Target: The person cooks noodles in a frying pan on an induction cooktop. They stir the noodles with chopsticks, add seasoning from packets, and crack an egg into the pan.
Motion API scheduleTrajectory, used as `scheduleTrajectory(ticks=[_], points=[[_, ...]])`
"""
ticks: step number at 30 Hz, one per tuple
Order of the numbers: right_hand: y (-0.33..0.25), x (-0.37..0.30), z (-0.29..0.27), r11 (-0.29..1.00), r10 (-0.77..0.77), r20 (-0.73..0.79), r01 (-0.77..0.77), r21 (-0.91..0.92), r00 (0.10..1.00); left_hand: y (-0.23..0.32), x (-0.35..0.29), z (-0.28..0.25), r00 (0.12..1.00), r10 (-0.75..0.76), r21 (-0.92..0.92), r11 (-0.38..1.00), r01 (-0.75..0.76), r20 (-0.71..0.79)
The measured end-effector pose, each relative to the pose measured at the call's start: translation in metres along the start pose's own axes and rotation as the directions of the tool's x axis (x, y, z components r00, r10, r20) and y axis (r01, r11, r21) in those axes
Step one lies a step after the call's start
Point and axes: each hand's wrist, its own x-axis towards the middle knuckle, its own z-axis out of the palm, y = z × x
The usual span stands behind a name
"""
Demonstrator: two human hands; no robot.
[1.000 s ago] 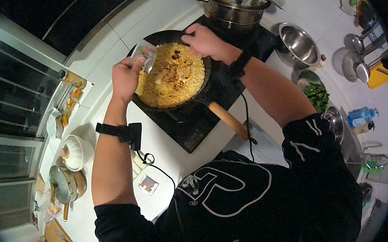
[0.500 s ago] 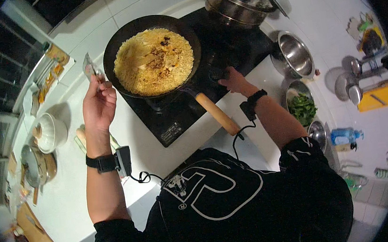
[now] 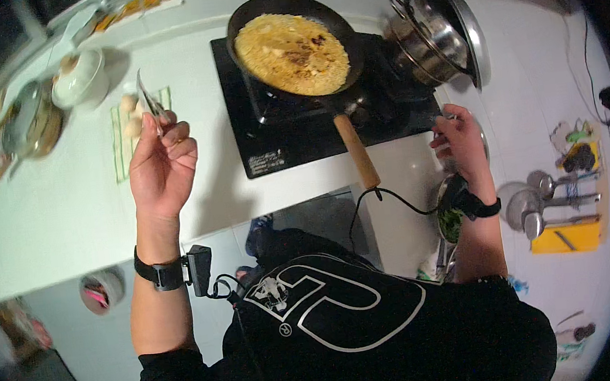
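**Spatula lifted off to the left, omelette in the pan**

A black wristband (image 3: 159,274) sits on the left forearm, nearest the body. Above it the left hand (image 3: 161,168) is raised over the white worktop (image 3: 62,216), palm toward the camera, with its fingers curled round the handle of a metal spatula (image 3: 149,103). The blade points up and away, well clear of the pan.

On the other side the right hand (image 3: 460,146), also with a dark band at the wrist, is held at the right edge of the black hob (image 3: 271,149). Its fingers are bent, but whether they grip anything cannot be told. A bowl of greens (image 3: 449,221) lies just below that wrist.

The wooden handle (image 3: 357,151) of the pan juts toward the person across the hob. Farther off, the black pan (image 3: 295,43) sits on the hob with a round yellow omelette (image 3: 292,54), browned in patches, filling its base. A steel pot (image 3: 434,35) stands just right of the pan. To the left, past the spatula, eggs (image 3: 129,105) lie on a striped cloth, with a white bowl (image 3: 80,76) beyond them.
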Motion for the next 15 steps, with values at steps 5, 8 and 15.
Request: scheduleTrajectory(ticks=[5,8,15], points=[[-0.026,-0.004,0.014,0.941,-0.179,-0.135,0.21,0.265,0.974,-0.012,-0.071,-0.023,0.996,0.089,-0.043,0.995,-0.089,0.01],[-0.036,0.013,0.043,0.908,-0.26,-0.148,0.294,0.3,0.954,-0.013,-0.113,-0.029,0.983,0.16,0.021,0.987,-0.158,-0.086],[0.044,0.065,0.078,0.978,0.006,0.17,0.03,-0.209,0.985,0.019,-0.221,-0.053,0.935,0.333,0.023,0.943,-0.333,-0.119]])
